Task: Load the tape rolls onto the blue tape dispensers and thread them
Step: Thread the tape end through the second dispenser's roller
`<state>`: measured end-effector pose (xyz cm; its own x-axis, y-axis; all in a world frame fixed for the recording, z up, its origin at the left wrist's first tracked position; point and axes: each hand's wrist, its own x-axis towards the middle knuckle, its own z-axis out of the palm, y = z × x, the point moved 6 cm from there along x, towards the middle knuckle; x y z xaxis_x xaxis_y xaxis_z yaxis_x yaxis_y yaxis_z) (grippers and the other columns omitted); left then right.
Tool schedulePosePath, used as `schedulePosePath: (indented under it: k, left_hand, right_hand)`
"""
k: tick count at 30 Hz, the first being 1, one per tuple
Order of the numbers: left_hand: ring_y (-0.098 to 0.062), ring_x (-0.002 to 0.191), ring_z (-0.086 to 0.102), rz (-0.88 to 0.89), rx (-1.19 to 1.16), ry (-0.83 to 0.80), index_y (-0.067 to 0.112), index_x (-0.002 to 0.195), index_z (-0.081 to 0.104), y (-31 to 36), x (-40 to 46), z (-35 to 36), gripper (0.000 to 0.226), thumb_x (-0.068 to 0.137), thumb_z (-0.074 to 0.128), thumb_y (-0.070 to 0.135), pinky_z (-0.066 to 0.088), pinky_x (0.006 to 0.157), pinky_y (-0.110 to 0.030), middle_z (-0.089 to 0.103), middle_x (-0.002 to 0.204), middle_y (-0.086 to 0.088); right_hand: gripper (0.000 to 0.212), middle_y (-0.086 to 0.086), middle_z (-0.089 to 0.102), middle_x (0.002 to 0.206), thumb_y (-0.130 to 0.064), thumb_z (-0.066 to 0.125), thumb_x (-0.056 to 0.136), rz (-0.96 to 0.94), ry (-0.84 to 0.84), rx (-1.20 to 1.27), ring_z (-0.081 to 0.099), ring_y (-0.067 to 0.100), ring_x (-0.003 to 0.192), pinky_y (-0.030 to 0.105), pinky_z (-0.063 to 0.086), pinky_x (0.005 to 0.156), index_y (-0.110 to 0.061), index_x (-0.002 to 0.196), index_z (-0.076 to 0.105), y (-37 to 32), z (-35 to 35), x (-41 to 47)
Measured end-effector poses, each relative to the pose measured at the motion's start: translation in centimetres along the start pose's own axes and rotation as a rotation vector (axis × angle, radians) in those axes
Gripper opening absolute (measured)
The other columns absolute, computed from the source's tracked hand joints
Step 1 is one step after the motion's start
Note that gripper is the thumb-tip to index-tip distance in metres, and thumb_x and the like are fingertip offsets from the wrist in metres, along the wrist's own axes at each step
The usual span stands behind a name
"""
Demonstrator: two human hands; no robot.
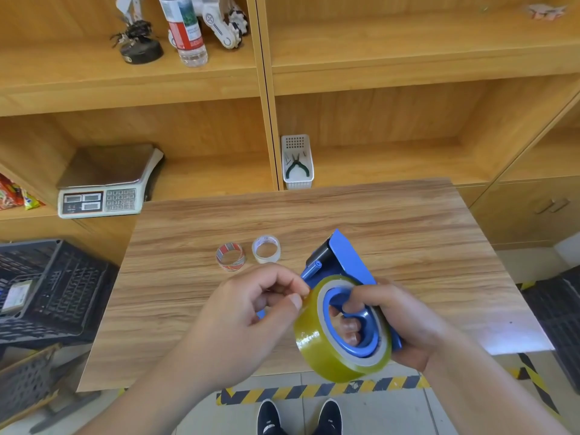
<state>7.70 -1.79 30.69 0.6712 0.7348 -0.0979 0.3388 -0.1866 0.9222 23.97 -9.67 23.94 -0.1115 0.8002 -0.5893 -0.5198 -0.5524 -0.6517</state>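
1. Tape dispenser (348, 262), blue, held above the worktop (408, 233) at lower centre of the frame, nose pointing up and away. Keep it tilted this way so the roller and blade stay in sight while threading.
2. Tape roll (326, 350), yellowish, already seated on the dispenser's hub, lower centre. Judged step: finding and peeling the free end.
3. Right hand (405, 324) grips the dispenser, fingers curled through the hub opening. Hold firm so the roll does not spin freely as tape is drawn.
4. Left hand (251, 315) pinches thumb against forefinger at the roll's upper left edge, apparently on the tape end; the end itself is too thin to see. Pull it straight towards the nose, sticky side clear of the fingers.
5. Two small rolls, red-patterned (230, 257) and clear (266, 249), lie on the worktop just beyond the hands, untouched.
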Motion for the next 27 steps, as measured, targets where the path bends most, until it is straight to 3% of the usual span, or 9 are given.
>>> schedulePosePath:
  k: [3,5,9,12,16,22,27]
  left_hand:
    - [-0.019,0.102,0.069,0.067,-0.002,-0.072,0.035,0.103,0.069,-0.6,-0.4,0.1,0.025,0.079,0.076,0.039,0.055,0.088,-0.024,0.070,0.109,0.008]
    - [-0.022,0.105,0.068,0.102,-0.003,-0.074,0.035,0.105,0.070,-0.9,-0.4,0.1,0.032,0.076,0.081,0.039,0.055,0.091,-0.024,0.070,0.113,0.008]
    - [-0.019,0.094,0.073,0.093,-0.112,-0.014,0.029,0.095,0.080,-1.3,-0.4,-0.4,0.017,0.079,0.084,0.027,0.055,0.084,-0.019,0.074,0.109,0.007]
    - [-0.013,0.086,0.075,0.161,0.063,0.041,0.027,0.084,0.081,-0.7,-0.8,-1.1,0.008,0.085,0.082,0.019,0.056,0.076,-0.017,0.077,0.102,0.014]
    - [0.000,0.095,0.073,0.282,0.285,0.018,0.026,0.087,0.077,0.5,-0.8,-1.6,0.010,0.090,0.077,0.016,0.051,0.079,-0.007,0.075,0.104,0.024]
    - [-0.004,0.098,0.073,0.310,0.303,0.009,0.033,0.092,0.070,0.4,-0.6,-1.4,0.009,0.094,0.069,0.024,0.058,0.076,-0.022,0.072,0.106,0.025]
    - [0.002,0.091,0.069,0.472,0.469,-0.026,0.028,0.097,0.069,1.6,-1.1,-0.6,0.011,0.101,0.060,0.032,0.058,0.072,-0.025,0.070,0.101,0.019]
  right_hand:
    - [0.017,0.011,0.056,0.069,0.000,0.060,0.065,0.008,0.007,0.022,0.041,0.021,0.057,0.031,0.038,0.053,0.001,0.081,0.066,0.1,0.0,0.2]
    - [0.016,0.010,0.057,0.066,0.000,0.059,0.065,0.013,0.007,0.020,0.041,0.021,0.056,0.031,0.038,0.052,0.000,0.078,0.068,0.1,0.1,0.2]
    - [0.014,0.008,0.057,0.062,-0.001,0.057,0.067,0.013,-0.026,-0.003,0.040,0.021,0.055,0.031,0.036,0.054,-0.005,0.072,0.069,0.0,0.4,0.1]
    - [0.013,0.009,0.059,0.065,-0.001,0.058,0.068,0.012,-0.046,-0.026,0.041,0.023,0.058,0.033,0.035,0.058,-0.004,0.074,0.069,0.0,0.6,0.1]
    - [0.012,0.015,0.062,0.072,0.000,0.061,0.071,-0.015,-0.058,-0.177,0.049,0.029,0.065,0.040,0.044,0.066,-0.002,0.081,0.068,-0.4,0.6,0.0]
    - [0.020,0.018,0.065,0.075,0.009,0.064,0.074,-0.033,-0.157,-0.356,0.062,0.033,0.069,0.038,0.054,0.066,-0.005,0.088,0.069,-0.6,1.5,-0.4]
    - [0.021,0.013,0.061,0.073,0.010,0.062,0.070,-0.071,-0.234,-0.397,0.056,0.029,0.070,0.036,0.047,0.068,-0.008,0.079,0.067,0.3,1.9,0.0]
